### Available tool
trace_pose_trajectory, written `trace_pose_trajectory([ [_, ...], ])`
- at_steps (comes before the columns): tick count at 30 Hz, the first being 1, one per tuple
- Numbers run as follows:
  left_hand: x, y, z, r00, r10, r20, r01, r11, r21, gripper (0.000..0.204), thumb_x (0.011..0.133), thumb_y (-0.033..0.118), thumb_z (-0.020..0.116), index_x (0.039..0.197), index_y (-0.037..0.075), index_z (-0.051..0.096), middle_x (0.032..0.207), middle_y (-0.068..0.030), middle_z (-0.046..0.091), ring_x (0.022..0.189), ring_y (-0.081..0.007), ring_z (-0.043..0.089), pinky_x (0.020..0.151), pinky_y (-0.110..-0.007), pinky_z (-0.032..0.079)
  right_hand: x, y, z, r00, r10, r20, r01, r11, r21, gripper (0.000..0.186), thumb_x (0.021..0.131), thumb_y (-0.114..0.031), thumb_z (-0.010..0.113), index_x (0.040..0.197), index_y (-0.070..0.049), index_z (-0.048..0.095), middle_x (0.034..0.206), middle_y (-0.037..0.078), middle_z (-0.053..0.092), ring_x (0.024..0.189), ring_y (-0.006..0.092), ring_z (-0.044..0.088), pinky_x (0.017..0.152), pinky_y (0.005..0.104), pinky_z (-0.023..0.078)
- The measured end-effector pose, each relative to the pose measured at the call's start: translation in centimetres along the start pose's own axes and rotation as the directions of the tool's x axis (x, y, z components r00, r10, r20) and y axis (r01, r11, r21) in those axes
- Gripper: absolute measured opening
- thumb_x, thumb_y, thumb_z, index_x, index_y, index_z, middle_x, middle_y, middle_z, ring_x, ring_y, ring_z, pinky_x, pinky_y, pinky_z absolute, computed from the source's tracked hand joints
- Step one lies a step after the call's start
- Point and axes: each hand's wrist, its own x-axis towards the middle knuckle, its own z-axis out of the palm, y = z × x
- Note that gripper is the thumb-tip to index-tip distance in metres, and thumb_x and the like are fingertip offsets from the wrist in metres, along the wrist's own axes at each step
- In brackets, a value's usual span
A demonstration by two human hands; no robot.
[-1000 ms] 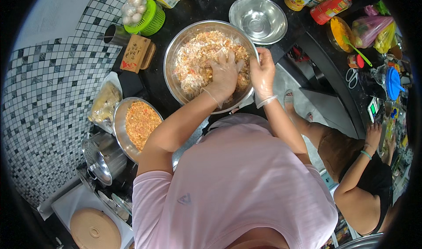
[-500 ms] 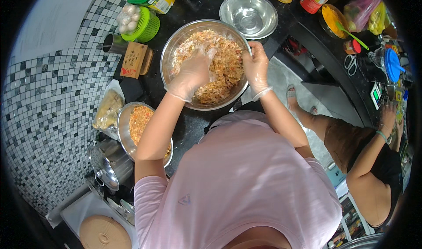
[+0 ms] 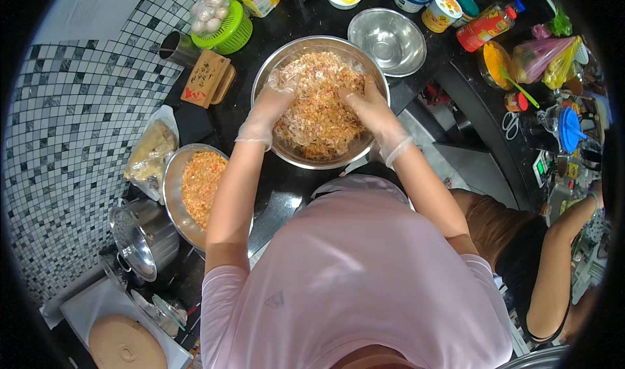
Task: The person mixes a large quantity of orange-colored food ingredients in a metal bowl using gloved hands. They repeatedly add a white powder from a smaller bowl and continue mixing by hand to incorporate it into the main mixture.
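A large steel bowl [image 3: 321,165] holds a crumbly orange-brown mixture [image 3: 322,102] with pale, floury patches on top. Both my hands wear clear plastic gloves. Against the mixture's left side, inside the rim, lies my left hand [image 3: 276,100], open, its fingertips partly sunk in. My right hand [image 3: 370,108] is open at the opposite side, thumb spread over the mixture and fingers along the inner wall. The mixture partly hides the fingers of both hands.
An empty steel bowl [image 3: 388,42] stands just behind. At left are a second bowl of orange mixture [image 3: 203,190], a lidded pot [image 3: 144,239] and a wooden block [image 3: 205,79]. Tubs and a red bottle [image 3: 485,28] line the back right. Another person [image 3: 553,265] works at right.
My right hand has let go of the bowl's rim and moved inside onto the mixture. My left hand has shifted from the middle to the left side. The view has moved slightly.
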Motion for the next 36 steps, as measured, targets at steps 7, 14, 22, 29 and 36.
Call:
trace_pose_trajectory([
  [7, 1.8, 4.1, 0.2, 0.912, -0.191, 0.364, 0.318, 0.889, -0.329, 0.065, 0.095, 0.049, 0.049, 0.141, 0.004, 0.042, 0.141, -0.0116, 0.047, 0.125, -0.0215, 0.047, 0.106, -0.033, 0.035, 3.3, 0.6, 2.2, 0.919, 0.350, 0.184, -0.382, 0.905, 0.188, 0.107, 0.079, -0.047, 0.073, 0.148, 0.003, 0.009, 0.145, 0.023, 0.034, 0.133, 0.0292, 0.038, 0.108, 0.0367, 0.034],
  [14, 4.2, 1.4, 1.4, 0.915, -0.073, 0.396, 0.201, 0.935, -0.292, 0.058, 0.090, 0.037, 0.064, 0.135, 0.004, 0.049, 0.134, -0.0095, 0.054, 0.118, -0.0189, 0.053, 0.101, -0.033, 0.041, 7.0, 2.1, 2.2, 0.783, 0.445, 0.436, -0.578, 0.780, 0.242, 0.081, 0.071, -0.030, 0.084, 0.136, -0.005, 0.042, 0.126, 0.014, 0.058, 0.112, 0.0253, 0.058, 0.096, 0.0377, 0.048],
  [22, 1.7, 1.6, 0.9, 0.955, 0.124, 0.268, -0.016, 0.928, -0.372, 0.045, 0.089, 0.022, 0.066, 0.128, 0.003, 0.054, 0.124, -0.0083, 0.061, 0.108, -0.0172, 0.057, 0.095, -0.032, 0.045, 4.4, -1.1, 2.0, 0.905, 0.238, 0.354, -0.319, 0.928, 0.192, 0.064, 0.075, -0.011, 0.073, 0.132, 0.002, 0.045, 0.120, 0.016, 0.060, 0.107, 0.0252, 0.059, 0.093, 0.0357, 0.047],
  [29, -3.8, 6.0, 0.5, 0.945, 0.116, 0.307, 0.017, 0.917, -0.399, 0.034, 0.095, 0.027, 0.057, 0.120, 0.004, 0.059, 0.111, -0.0082, 0.065, 0.099, -0.0166, 0.060, 0.086, -0.030, 0.049, 3.3, -2.0, -1.1, 0.912, 0.055, 0.405, 0.037, 0.976, -0.217, 0.063, 0.078, -0.008, 0.061, 0.136, 0.009, 0.042, 0.133, 0.019, 0.053, 0.116, 0.0221, 0.055, 0.098, 0.0291, 0.042],
  [36, -6.3, 7.8, -0.8, 0.928, 0.042, 0.371, 0.111, 0.918, -0.381, 0.053, 0.096, 0.040, 0.053, 0.138, 0.008, 0.046, 0.132, -0.0063, 0.053, 0.119, -0.0128, 0.049, 0.093, -0.027, 0.046, 0.6, -3.5, -1.3, 0.944, -0.082, 0.319, 0.244, 0.825, -0.510, 0.070, 0.077, -0.025, 0.064, 0.137, 0.006, 0.042, 0.132, 0.028, 0.051, 0.123, 0.0350, 0.051, 0.104, 0.0362, 0.038],
])
